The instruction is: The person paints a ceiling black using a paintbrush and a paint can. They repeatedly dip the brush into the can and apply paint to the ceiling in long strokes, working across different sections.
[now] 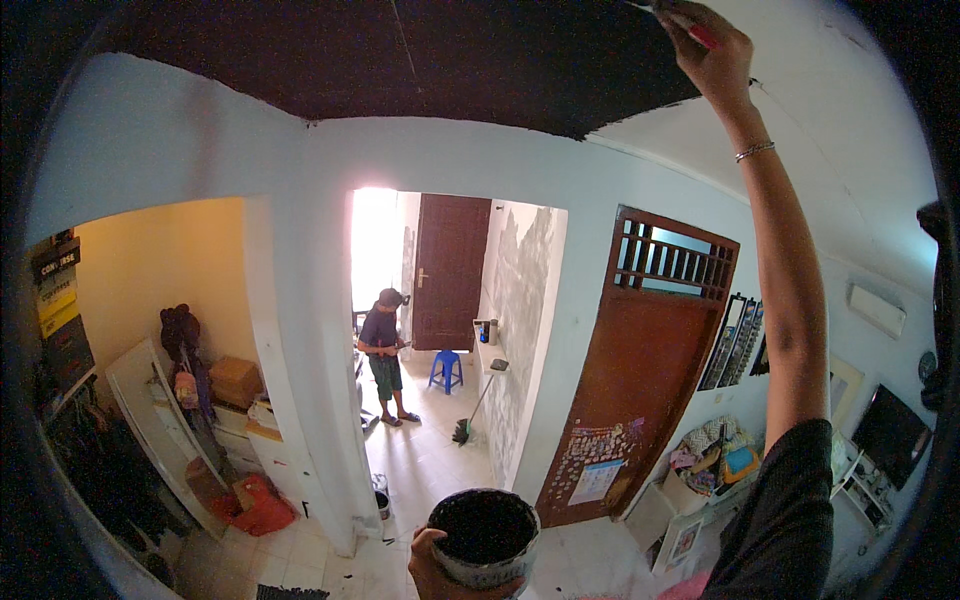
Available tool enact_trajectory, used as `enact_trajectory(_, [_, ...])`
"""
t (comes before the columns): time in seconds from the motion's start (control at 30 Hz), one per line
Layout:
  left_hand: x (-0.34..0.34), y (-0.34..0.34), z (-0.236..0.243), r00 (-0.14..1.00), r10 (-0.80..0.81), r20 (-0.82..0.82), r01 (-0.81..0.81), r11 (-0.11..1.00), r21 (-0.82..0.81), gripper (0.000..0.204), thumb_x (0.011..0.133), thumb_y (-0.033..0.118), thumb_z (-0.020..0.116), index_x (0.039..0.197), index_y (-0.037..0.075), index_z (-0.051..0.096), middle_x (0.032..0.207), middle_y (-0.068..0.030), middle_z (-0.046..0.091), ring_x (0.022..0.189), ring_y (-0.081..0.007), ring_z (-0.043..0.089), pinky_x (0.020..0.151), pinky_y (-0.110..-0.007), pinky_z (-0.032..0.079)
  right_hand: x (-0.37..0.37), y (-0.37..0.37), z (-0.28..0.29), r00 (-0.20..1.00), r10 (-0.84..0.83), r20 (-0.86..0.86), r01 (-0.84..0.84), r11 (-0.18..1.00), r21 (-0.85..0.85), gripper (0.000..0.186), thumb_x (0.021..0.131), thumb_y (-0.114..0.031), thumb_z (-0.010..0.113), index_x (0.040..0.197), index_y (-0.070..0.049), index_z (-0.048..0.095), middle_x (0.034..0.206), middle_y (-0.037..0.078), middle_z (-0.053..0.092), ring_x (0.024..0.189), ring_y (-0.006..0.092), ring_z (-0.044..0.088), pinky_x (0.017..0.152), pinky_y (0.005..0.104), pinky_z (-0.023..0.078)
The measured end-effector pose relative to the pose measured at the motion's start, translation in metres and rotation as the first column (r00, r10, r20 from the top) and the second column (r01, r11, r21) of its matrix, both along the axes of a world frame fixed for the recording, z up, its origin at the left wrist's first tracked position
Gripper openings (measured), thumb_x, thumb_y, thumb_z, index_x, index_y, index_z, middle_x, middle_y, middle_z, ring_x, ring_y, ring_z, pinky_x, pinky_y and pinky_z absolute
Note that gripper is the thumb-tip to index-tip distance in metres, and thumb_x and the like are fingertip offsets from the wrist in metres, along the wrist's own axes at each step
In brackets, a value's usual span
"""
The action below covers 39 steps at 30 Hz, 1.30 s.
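Note:
Raised high at the upper right, my right hand (712, 50) grips a paintbrush whose red handle (704, 37) shows between the fingers. The brush's far end is cut off at the picture's top edge, against the ceiling. Much of that ceiling is covered in black paint (480, 65), with a ragged edge against the bare white part (840, 130) near my wrist. Low in the middle, my left hand (428, 568) is wrapped round the side of a paint bucket (485, 572). Its outside is smeared grey, and black paint fills the inside.
Ahead, a person (384, 350) stands in the room beyond a wide opening, near a blue stool (446, 370) and a broom (478, 405). A brown door (620, 400) is at the right. Shelves and a red bag (262, 505) crowd the left alcove. A wall television (890, 430) hangs far right.

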<state>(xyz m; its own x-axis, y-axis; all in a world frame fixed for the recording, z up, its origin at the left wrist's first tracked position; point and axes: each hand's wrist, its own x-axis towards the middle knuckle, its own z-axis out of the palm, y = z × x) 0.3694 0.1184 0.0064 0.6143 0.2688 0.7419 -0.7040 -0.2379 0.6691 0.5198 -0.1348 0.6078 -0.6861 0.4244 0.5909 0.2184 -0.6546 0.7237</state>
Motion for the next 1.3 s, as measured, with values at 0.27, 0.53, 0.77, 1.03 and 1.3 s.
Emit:
enact_trajectory(0.27, [-0.006,-0.005,0.005,1.0,0.017,-0.018,-0.016,1.0,0.017,0.112,0.051,0.036,0.101,0.139,0.004,0.041,0.13,-0.0241,0.057,0.119,-0.039,0.059,0.103,-0.049,0.047,-0.038,-0.019,0.013,0.998,-0.028,0.049,0.028,0.999,0.017,0.013,0.088,-0.007,0.076,0.101,-0.004,0.077,0.098,0.012,0.078,0.08,0.0246,0.076,0.07,0.0332,0.061])
enact_trajectory(0.53, [-0.011,-0.012,-0.002,0.999,-0.036,-0.005,0.036,0.999,0.002,0.111,0.051,0.039,0.1,0.139,0.002,0.042,0.134,-0.0251,0.055,0.123,-0.0391,0.057,0.106,-0.049,0.045,-0.048,-0.003,0.014,0.962,-0.273,-0.029,0.272,0.962,-0.029,0.013,0.088,-0.005,0.075,0.101,-0.004,0.077,0.1,0.012,0.078,0.082,0.026,0.076,0.072,0.0343,0.061])
enact_trajectory(0.77, [-0.004,-0.007,-0.025,1.0,-0.009,0.0,0.009,1.0,0.028,0.112,0.052,0.041,0.099,0.139,0.001,0.042,0.133,-0.0259,0.055,0.122,-0.0407,0.057,0.106,-0.049,0.046,-0.06,-0.012,0.018,0.96,-0.241,0.143,0.255,0.962,-0.092,0.017,0.089,-0.016,0.079,0.106,-0.013,0.079,0.108,0.006,0.078,0.09,0.0243,0.076,0.078,0.0337,0.063])
enact_trajectory(1.03, [0.005,-0.011,-0.043,0.999,-0.031,-0.007,0.031,0.999,0.015,0.112,0.052,0.042,0.099,0.139,0.001,0.042,0.133,-0.0267,0.056,0.121,-0.0414,0.058,0.106,-0.049,0.046,-0.095,-0.003,0.018,0.99,-0.091,0.105,0.093,0.996,-0.018,0.012,0.085,0.001,0.075,0.097,-0.001,0.077,0.096,0.014,0.077,0.08,0.0265,0.076,0.069,0.0331,0.059])
enact_trajectory(1.3, [0.018,-0.023,-0.061,0.997,-0.076,-0.019,0.074,0.993,-0.093,0.114,0.052,0.044,0.1,0.14,0.0,0.041,0.133,-0.0273,0.056,0.122,-0.0403,0.058,0.106,-0.049,0.045,-0.125,0.019,0.004,0.969,-0.247,-0.027,0.247,0.969,-0.013,0.01,0.085,0.001,0.075,0.095,0.001,0.076,0.094,0.013,0.078,0.08,0.0246,0.076,0.071,0.0322,0.059])
